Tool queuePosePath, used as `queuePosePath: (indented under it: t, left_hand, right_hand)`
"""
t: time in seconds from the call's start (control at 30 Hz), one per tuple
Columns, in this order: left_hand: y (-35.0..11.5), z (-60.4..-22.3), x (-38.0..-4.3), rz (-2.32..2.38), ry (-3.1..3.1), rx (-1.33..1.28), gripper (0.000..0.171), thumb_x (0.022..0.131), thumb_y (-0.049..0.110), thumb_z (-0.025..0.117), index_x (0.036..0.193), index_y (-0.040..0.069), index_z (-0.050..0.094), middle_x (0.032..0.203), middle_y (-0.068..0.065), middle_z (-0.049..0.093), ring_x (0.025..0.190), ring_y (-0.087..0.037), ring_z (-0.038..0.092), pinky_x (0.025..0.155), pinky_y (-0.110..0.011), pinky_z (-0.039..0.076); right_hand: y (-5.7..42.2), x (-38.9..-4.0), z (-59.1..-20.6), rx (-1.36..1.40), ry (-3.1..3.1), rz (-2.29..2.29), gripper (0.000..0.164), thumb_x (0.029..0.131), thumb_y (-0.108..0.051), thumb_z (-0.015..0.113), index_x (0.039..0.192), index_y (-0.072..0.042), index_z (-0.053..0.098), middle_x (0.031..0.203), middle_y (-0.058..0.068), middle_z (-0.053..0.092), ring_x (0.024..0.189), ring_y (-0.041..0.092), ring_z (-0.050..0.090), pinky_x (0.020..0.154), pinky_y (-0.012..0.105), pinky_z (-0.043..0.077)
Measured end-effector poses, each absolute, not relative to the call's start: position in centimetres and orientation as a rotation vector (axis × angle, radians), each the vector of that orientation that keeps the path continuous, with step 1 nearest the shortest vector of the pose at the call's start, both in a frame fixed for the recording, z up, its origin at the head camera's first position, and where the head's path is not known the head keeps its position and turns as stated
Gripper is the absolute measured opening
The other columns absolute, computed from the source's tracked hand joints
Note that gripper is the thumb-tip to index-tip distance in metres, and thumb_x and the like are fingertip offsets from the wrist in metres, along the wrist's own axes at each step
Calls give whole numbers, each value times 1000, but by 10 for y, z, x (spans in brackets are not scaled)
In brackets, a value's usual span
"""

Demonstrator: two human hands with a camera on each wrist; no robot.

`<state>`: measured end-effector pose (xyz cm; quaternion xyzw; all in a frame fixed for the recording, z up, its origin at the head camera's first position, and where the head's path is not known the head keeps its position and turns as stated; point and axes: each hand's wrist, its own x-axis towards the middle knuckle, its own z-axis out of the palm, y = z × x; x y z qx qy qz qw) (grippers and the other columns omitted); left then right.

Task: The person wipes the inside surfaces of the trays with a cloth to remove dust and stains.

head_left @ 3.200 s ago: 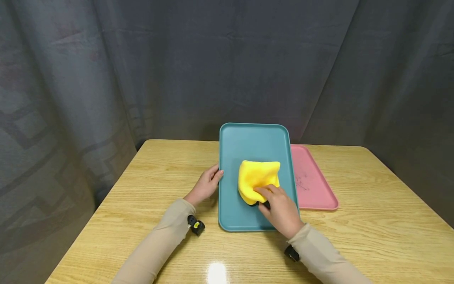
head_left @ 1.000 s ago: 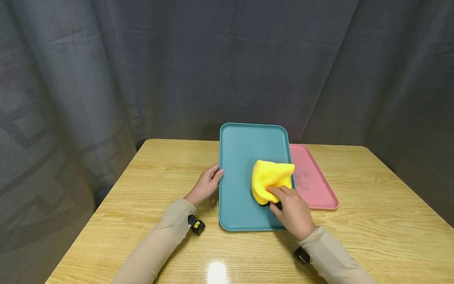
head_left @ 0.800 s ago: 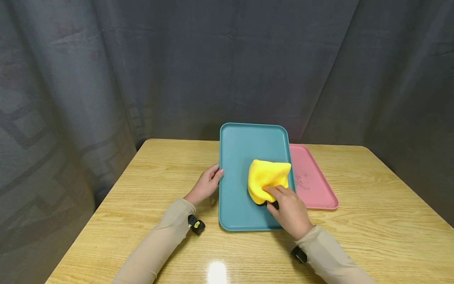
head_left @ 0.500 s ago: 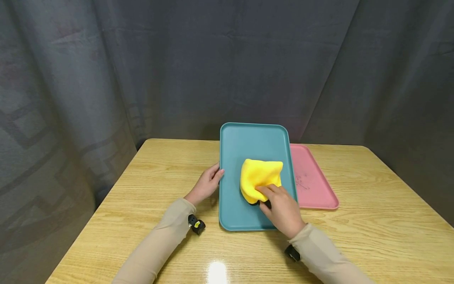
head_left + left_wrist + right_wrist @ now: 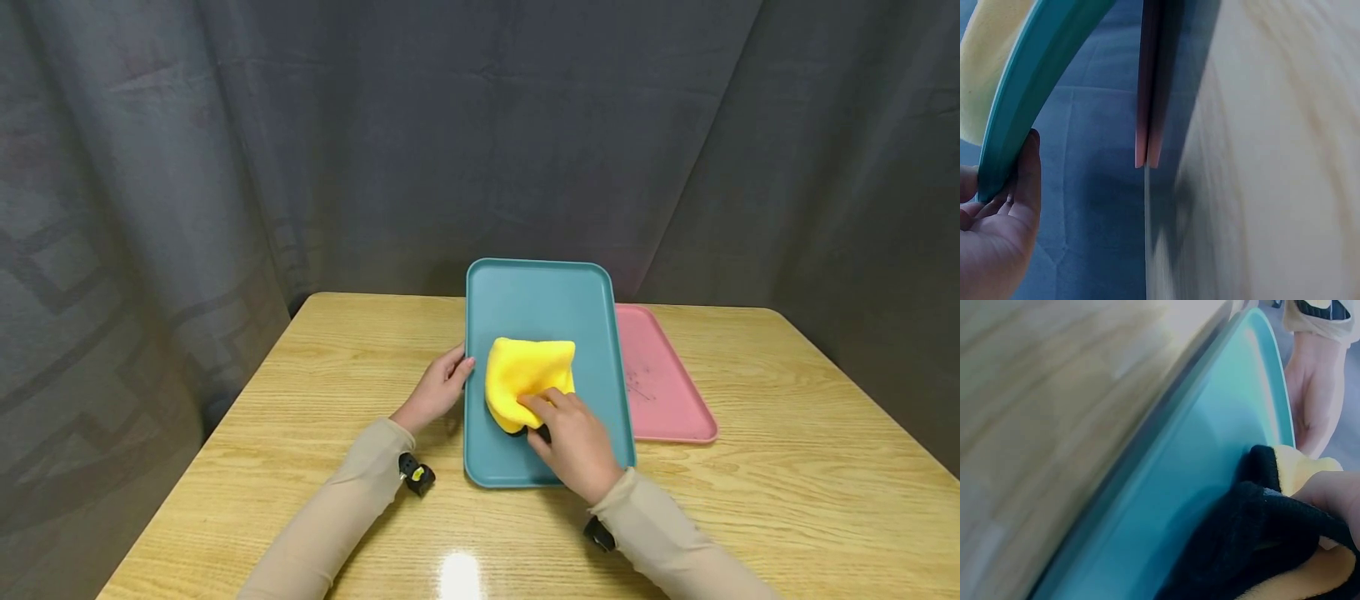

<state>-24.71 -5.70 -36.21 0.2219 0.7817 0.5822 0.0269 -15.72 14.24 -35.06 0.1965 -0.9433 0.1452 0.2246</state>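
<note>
A teal tray [image 5: 543, 300] is held above the table, its left rim gripped by my left hand [image 5: 438, 387]. In the left wrist view, the thumb and fingers of that hand [image 5: 1007, 231] wrap the edge of the tray [image 5: 1016, 94] from both sides. My right hand [image 5: 573, 442] pinches a folded yellow cloth [image 5: 528, 367] against the tray's inner face, left of its middle. Seen from the right wrist, the cloth has a black side [image 5: 1229, 537] and lies bunched under the fingers.
A pink tray [image 5: 663, 383] with dark marks on its surface lies on the wooden table [image 5: 360, 350], behind and right of the teal one, which partly hides it. Grey curtains [image 5: 480, 150] hang behind the table's far edge.
My right hand has slid the yellow cloth leftward across the teal tray over the last second, after being further right. The left hand keeps its grip on the rim; the tray barely shifts.
</note>
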Motion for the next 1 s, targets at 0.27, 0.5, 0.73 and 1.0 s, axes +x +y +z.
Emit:
queuePosePath:
  t: [0.27,0.5,0.73,1.0]
  left_hand:
    - [-55,-363,-248,1795,2458,683,44,102,13,36,145,5,34,145,-15,42,132,-27,43,107,-42,41]
    - [-54,-364,-249,1811,2467,654,43,101,9,35,144,4,35,143,-16,44,129,-28,46,105,-40,43]
    - [-54,-366,-250,1816,2471,691,42,101,10,35,143,2,35,142,-19,44,127,-30,48,105,-41,43]
    - [-56,-365,-249,1822,2456,714,43,102,11,35,143,2,35,140,-21,46,123,-32,51,102,-41,46]
  right_hand:
    - [131,-156,-351,578,-2621,382,42,71,-14,80,111,-13,68,100,3,64,85,21,58,69,33,54]
    - [124,-154,-352,614,-2634,379,42,72,-16,80,113,-13,68,101,3,63,84,19,57,68,31,53]
    - [120,-153,-354,632,-2626,373,42,72,-15,80,112,-12,68,99,3,63,82,19,56,67,31,53]
    - [117,-152,-355,658,-2609,369,41,72,-15,80,112,-13,68,96,1,62,80,16,55,64,28,51]
